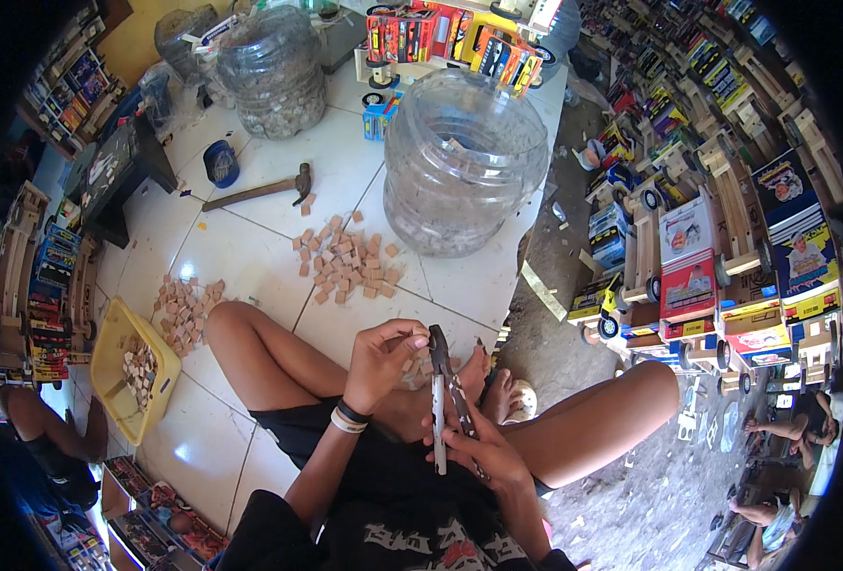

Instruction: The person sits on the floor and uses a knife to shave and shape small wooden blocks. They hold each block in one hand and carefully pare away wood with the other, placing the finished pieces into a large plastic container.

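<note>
The right hand (pixel 488 453) is clamping scuffed, dark-and-white metal pliers (pixel 438 395); any slip is risking nipping the left hand (pixel 377 364), whose fingertips are pinching together nearby

We see dark metal pliers (pixel 438 365), patchy-surfaced handles; matt, wooden-looking blocks (pixel 340 265); glossy, smooth floor tiles (pixel 255 252); clear, shiny plastic container (pixel 464 205); wood-handled, metal-headed hammer (pixel 257 193); smooth plastic basin (pixel 162 397).

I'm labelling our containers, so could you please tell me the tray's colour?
The tray is yellow, showing best in the head view.
</note>
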{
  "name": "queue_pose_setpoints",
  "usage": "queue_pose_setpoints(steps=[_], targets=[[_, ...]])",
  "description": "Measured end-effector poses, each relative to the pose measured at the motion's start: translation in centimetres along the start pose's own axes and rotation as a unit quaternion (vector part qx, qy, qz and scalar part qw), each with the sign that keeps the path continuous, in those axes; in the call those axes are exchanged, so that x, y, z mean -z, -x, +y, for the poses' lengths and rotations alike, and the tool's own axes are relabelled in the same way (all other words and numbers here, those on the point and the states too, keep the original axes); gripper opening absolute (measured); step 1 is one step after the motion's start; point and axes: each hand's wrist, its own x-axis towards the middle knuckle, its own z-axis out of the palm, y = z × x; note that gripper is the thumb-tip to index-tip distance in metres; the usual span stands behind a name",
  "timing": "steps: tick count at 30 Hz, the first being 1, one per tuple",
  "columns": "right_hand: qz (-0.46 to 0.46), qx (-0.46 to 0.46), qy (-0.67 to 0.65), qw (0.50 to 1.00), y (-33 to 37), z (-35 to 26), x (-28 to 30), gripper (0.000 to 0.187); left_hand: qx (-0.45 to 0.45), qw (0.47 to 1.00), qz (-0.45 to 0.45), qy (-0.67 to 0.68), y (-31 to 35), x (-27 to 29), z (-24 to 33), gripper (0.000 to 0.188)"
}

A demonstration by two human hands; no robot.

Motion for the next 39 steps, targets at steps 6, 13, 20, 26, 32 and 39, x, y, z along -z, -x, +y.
queue_pose_setpoints(steps=[6,13,20,26,32,39], targets=[[0.037,-0.048,0.031,0.998,-2.1,3.8,2.0,0.034,-0.017,1.000,-0.011,-0.015,0.0,0.6,-1.9,0.013],[0.179,-0.020,0.239,0.954,-6.9,8.2,4.9,0.028,0.024,0.997,-0.013,-0.077,-0.9,2.4,-6.0,0.013],[0.247,0.038,0.202,0.947,-5.5,7.9,6.1,0.032,-0.039,0.970,0.220,-0.100,-3.5,4.9,-7.5,0.027],[0.247,0.037,0.185,0.950,-5.0,7.8,6.3,0.036,-0.033,0.869,0.086,-0.487,-4.0,4.8,-9.9,0.029],[0.252,0.068,0.191,0.946,-4.6,8.0,5.6,0.031,-0.047,0.857,0.020,-0.512,-3.2,5.4,-10.8,0.027],[0.217,0.056,0.285,0.932,-4.2,7.5,4.1,0.031,-0.069,0.946,0.048,-0.313,-1.3,5.2,-5.1,0.023]])
